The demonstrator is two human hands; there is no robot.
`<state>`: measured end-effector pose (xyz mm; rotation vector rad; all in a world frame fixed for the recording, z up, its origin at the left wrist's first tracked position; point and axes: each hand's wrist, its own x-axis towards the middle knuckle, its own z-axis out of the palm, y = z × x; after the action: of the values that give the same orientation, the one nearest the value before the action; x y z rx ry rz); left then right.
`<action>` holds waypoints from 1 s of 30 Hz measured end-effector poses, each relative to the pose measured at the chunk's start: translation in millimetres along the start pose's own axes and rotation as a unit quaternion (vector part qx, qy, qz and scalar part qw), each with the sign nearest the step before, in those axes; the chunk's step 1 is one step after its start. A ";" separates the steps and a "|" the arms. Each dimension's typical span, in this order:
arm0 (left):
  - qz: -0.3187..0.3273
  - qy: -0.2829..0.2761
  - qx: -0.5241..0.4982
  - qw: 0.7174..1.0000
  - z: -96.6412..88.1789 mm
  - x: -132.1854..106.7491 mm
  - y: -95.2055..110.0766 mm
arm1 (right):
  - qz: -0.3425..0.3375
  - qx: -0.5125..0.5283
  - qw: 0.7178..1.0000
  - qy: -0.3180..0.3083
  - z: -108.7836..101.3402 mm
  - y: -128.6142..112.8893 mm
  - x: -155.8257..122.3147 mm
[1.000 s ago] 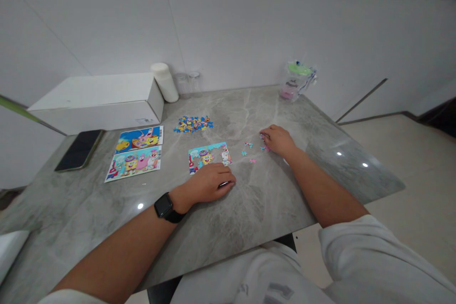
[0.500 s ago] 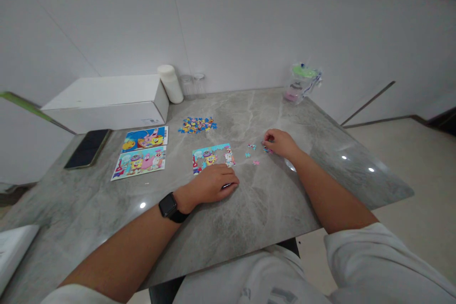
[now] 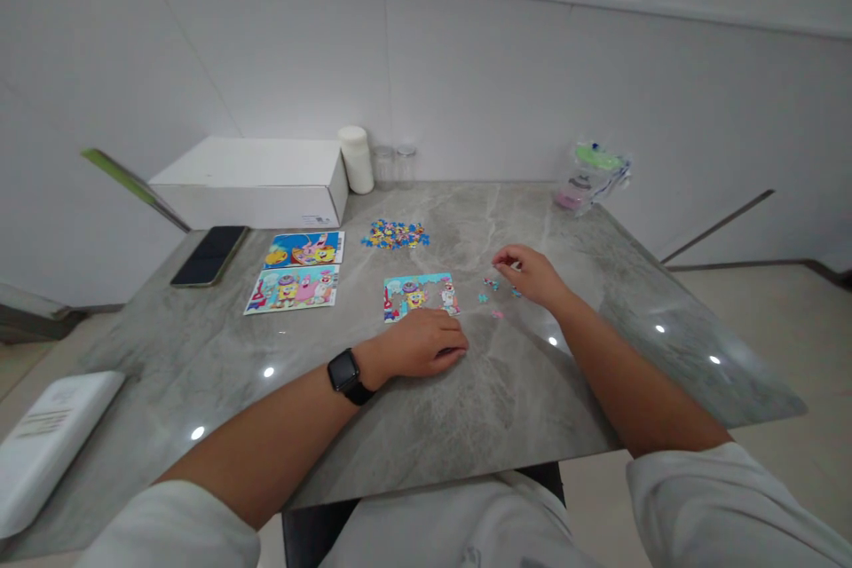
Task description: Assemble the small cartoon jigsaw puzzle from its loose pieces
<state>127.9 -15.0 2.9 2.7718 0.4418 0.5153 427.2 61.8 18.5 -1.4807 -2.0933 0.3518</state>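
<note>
A partly assembled cartoon jigsaw puzzle [image 3: 414, 295] lies on the grey table, with a gap showing grey right of its middle. My left hand [image 3: 426, 343], a black watch at its wrist, rests palm down over the puzzle's lower edge and hides part of it. Its fingers lie loosely stretched out. Past the puzzle's right side, my right hand [image 3: 525, 273] pinches what looks like a small puzzle piece [image 3: 496, 264] between thumb and fingertips. Several loose pieces [image 3: 491, 284] lie below those fingertips, including a pink piece [image 3: 498, 314] nearer to me.
A heap of mixed pieces [image 3: 396, 234] sits behind the puzzle. Two picture cards [image 3: 293, 288] and a phone [image 3: 210, 256] lie to the left. At the back stand a white box [image 3: 249, 204], a white bottle [image 3: 357, 161], glass jars [image 3: 405, 169] and a plastic bag [image 3: 589, 179].
My view has turned left, so everything sits further right in it. My right hand has shifted left off the loose pieces, fingertips pinched. My left hand stays by the puzzle.
</note>
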 end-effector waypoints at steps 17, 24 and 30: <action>-0.006 0.001 -0.009 1.000 -5.4 -0.5 -3.0 | 0.032 0.349 0.921 -0.168 57.9 -78.5 51.9; -0.009 -0.007 -0.011 1.000 -5.0 -0.4 -3.2 | 0.047 0.321 0.928 -0.183 70.0 -64.5 49.5; -0.017 -0.004 -0.004 1.000 -4.3 -0.9 -3.1 | 0.009 0.232 0.961 -0.149 78.8 -66.0 46.7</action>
<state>124.7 -11.5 5.5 2.7529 0.4841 0.4957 319.1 89.1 0.6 -1.2200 -2.0259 1.0513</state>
